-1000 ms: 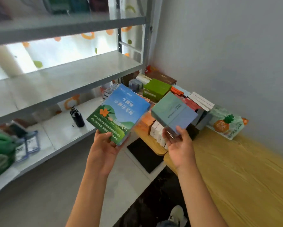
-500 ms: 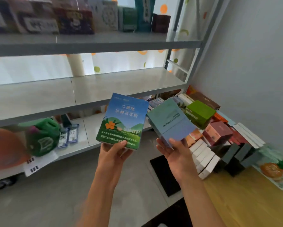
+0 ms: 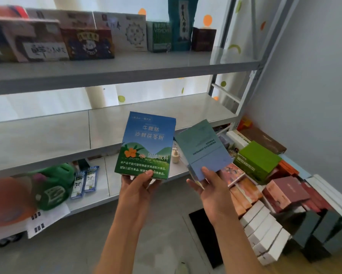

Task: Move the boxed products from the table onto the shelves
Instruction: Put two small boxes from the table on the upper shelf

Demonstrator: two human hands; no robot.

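My left hand [image 3: 135,189] grips the bottom edge of an upright blue and green box [image 3: 146,145] with an orange flower and white lettering. My right hand [image 3: 211,192] holds a tilted grey-blue box [image 3: 203,149] from below, thumb on its front face. Both boxes hang in front of the bare middle shelf [image 3: 156,113]. At the right lies the pile of boxed products [image 3: 269,196] on the table, among them a green box [image 3: 258,158], a dark red box [image 3: 285,191] and a row of white boxes [image 3: 265,234].
The top shelf [image 3: 126,66] carries a row of standing boxes and a tall teal pack [image 3: 181,22]. The lower shelf [image 3: 108,186] holds a green bag [image 3: 51,186], small sachets and a small cream bottle. A grey wall closes the right side. Grey floor lies below.
The view has swung up and left from the table to the shelves. Both hands have carried their boxes along, and the blue and green box now stands upright.
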